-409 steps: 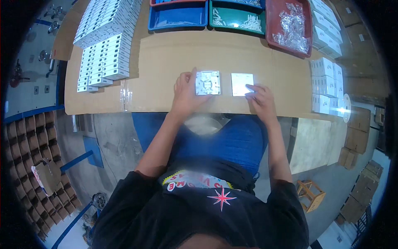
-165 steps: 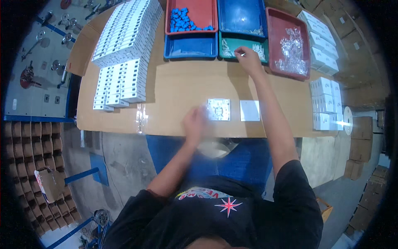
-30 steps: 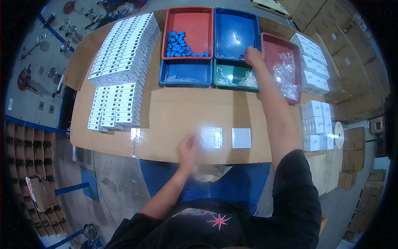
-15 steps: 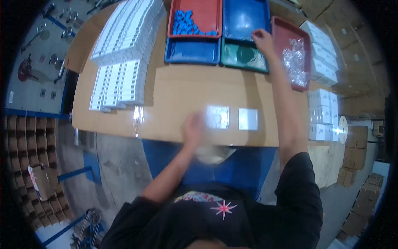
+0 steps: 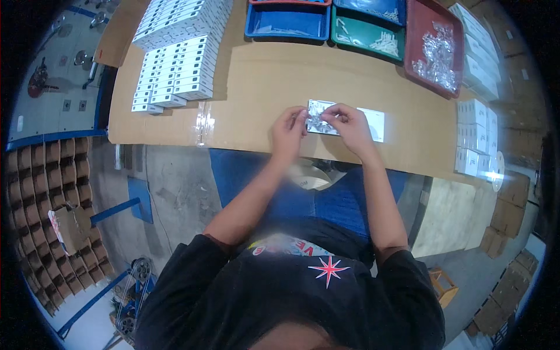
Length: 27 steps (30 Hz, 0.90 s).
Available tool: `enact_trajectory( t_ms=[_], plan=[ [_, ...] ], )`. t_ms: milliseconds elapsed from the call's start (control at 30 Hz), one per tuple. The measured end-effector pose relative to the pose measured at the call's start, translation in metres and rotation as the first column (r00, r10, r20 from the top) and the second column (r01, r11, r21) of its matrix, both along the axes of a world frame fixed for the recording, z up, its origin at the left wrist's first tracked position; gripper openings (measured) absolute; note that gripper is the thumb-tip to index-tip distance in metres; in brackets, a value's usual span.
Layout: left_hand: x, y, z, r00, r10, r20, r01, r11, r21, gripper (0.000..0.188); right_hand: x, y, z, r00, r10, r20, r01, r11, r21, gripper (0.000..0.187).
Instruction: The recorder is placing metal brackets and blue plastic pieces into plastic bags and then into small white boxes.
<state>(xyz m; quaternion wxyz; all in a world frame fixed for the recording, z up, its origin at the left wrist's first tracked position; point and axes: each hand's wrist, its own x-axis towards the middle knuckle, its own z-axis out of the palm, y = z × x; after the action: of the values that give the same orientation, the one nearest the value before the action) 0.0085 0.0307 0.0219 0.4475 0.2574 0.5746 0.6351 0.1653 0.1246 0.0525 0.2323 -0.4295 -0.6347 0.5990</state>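
Note:
A small white open box lies on the cardboard-covered table, with shiny clear and silvery contents showing inside. Its flat white lid part extends on the right. My left hand is at the box's left edge, thumb and fingertips pressed together. From the right, my right hand reaches over the box with its fingers pinched just above the shiny contents. Whatever is between the fingertips of either hand is too small to make out.
Stacked white boxes stand at the left. Along the back are a blue tray, a green tray with white pieces, and a red tray of clear packets. More white boxes sit at the right edge.
My right hand has come back from the trays to the box. My left hand has moved in to the box's left edge. The view has shifted, so the trays sit higher.

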Motion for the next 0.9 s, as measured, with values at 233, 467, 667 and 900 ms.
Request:
enact_trajectory(
  t_ms=[233, 467, 667, 900],
  plan=[
    [0.0, 0.001, -0.004, 0.999, -0.035, 0.008, 0.035, 0.999, 0.041, 0.019, -0.004, -0.003, -0.008, 0.993, -0.102, -0.066, 0.103, 0.994, 0.024, 0.014],
    [0.0, -0.001, 0.0, 0.997, -0.075, 0.035, 0.074, 0.996, 0.045, 0.018, -0.008, -0.007, -0.009, 0.976, -0.145, -0.162, 0.148, 0.989, 0.002, 0.011],
    [-0.003, 0.0, -0.006, 0.994, -0.105, 0.028, 0.103, 0.992, 0.07, 0.019, -0.015, -0.014, -0.011, 0.984, -0.144, -0.104, 0.152, 0.986, 0.069, 0.01],
    [-0.005, 0.0, -0.008, 0.995, -0.087, 0.042, 0.084, 0.995, 0.06, 0.02, -0.014, -0.01, -0.013, 0.974, -0.127, -0.19, 0.144, 0.987, 0.077, 0.013]
  ],
)
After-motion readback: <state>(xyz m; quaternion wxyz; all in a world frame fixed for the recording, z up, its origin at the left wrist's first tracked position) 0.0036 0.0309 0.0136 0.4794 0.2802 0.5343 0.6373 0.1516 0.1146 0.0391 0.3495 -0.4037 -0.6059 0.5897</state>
